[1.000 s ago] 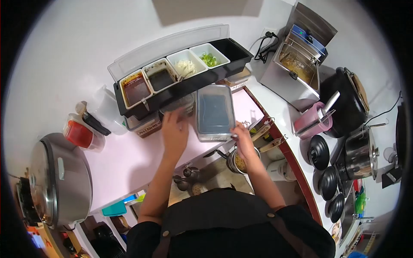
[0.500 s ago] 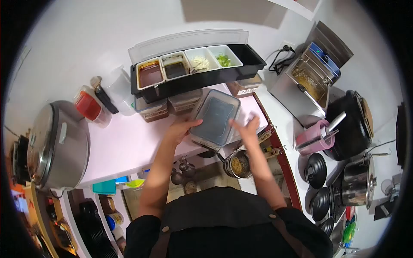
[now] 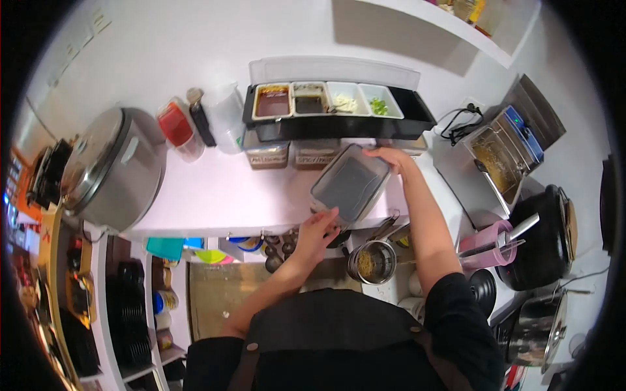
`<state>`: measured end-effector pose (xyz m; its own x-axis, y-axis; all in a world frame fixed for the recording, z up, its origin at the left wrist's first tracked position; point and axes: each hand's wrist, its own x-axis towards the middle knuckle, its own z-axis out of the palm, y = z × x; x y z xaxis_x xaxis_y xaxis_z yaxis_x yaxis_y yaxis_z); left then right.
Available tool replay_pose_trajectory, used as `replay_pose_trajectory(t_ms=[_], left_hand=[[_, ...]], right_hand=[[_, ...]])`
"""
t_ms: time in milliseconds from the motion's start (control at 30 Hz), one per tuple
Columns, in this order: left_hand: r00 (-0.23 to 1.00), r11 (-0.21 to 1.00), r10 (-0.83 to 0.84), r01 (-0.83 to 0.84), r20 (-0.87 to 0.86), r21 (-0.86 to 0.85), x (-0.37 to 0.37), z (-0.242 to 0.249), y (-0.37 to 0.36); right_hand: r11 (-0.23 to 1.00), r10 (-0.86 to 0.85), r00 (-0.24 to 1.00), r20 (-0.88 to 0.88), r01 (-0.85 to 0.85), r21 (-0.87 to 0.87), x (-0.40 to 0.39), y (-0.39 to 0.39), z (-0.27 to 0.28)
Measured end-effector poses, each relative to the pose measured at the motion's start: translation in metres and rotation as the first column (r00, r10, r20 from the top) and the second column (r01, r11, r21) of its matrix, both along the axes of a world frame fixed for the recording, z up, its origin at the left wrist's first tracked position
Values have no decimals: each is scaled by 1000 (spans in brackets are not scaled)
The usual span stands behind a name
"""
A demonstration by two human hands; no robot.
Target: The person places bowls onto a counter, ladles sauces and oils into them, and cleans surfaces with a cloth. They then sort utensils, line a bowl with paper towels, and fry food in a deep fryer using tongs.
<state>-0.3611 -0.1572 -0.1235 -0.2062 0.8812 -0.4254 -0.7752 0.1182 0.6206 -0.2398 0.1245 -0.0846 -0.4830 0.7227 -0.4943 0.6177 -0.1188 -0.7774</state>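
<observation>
A clear lidded food container (image 3: 353,182) with a dark grey lid is tilted over the pale counter, in both my hands. My left hand (image 3: 317,229) grips its near edge, thumb on top and fingers partly hidden beneath. At the far right corner, my right hand (image 3: 391,158) is closed round the rim. What lies inside the container cannot be made out. Below and to the right of it sits a metal pot (image 3: 372,262) with noodles (image 3: 366,264) in it. Two labelled containers (image 3: 268,156) stand just beyond, under the black condiment holder (image 3: 339,128).
White tubs of sauces and chopped toppings (image 3: 343,101) fill the holder. To the left are a large rice cooker (image 3: 124,169) and a red-topped bottle (image 3: 175,124). On the right stand a fryer (image 3: 482,159), a pink pitcher (image 3: 484,244) and a big black pot (image 3: 541,241).
My right hand, open beside the container before, now grips its far right corner. My left hand has shifted to the near edge. The container has turned, and the camera view has shifted.
</observation>
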Motion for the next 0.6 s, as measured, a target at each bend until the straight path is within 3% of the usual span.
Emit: replay_pose_trajectory(t_ms=[67, 200, 267, 400, 467, 533, 600], left_hand=[[1000, 1000, 2, -1, 23, -2, 0, -4, 0], [1000, 1000, 7, -7, -16, 30, 0, -9, 8], [997, 998, 18, -14, -81, 56, -4, -6, 1], [999, 981, 52, -50, -4, 185, -26, -20, -23], [984, 969, 177, -176, 10, 175, -38, -2, -41], [977, 968, 211, -204, -35, 146, -73, 3, -61], [928, 943, 332, -322, -171, 86, -116, 4, -81]], right_hand=[[966, -63, 998, -24, 67, 250, -1, -6, 8], [992, -124, 945, -304, 123, -23, 7, -10, 46], [953, -231, 888, -397, 289, 92, 7, -69, 93], [954, 81, 789, -610, 115, 276, 25, -125, 110], [861, 262, 827, -498, 32, 507, 22, -181, 129], [625, 521, 759, -391, -27, 781, 9, -215, 128], [400, 716, 612, -336, 35, 916, -25, -239, 104]])
